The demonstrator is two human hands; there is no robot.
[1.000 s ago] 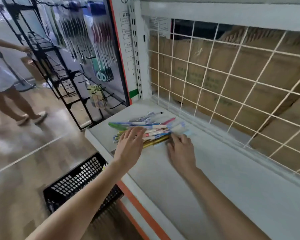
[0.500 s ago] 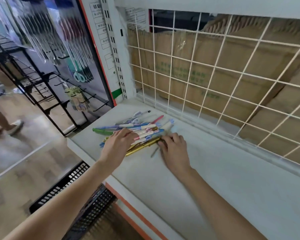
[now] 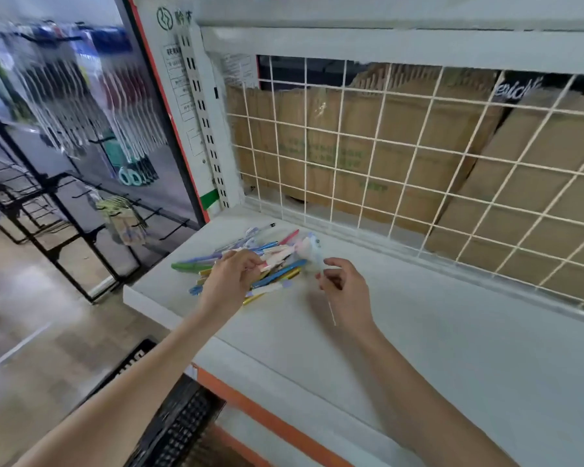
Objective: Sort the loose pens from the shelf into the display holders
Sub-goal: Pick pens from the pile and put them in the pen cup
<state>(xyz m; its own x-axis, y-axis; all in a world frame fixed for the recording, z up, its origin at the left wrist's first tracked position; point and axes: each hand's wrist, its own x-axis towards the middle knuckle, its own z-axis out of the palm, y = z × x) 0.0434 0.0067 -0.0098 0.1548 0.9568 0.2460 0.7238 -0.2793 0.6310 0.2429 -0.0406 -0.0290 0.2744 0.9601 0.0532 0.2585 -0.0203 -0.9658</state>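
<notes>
Both hands pinch: left hand [image 3: 231, 278] in the pens [image 3: 270, 261], right hand [image 3: 343, 284] beside them

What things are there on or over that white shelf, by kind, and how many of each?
Pile of loose pens: 1 (single pens too jumbled to count)
Hands: 2, left hand and right hand
Thin white stick in the right hand: 1
Total: 4

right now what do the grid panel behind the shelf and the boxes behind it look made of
Grid panel: looks like metal wire with a cream coating, thin straight rods crossing in squares. Boxes: brown cardboard, matte, with faint green print and a ragged top edge.
</notes>
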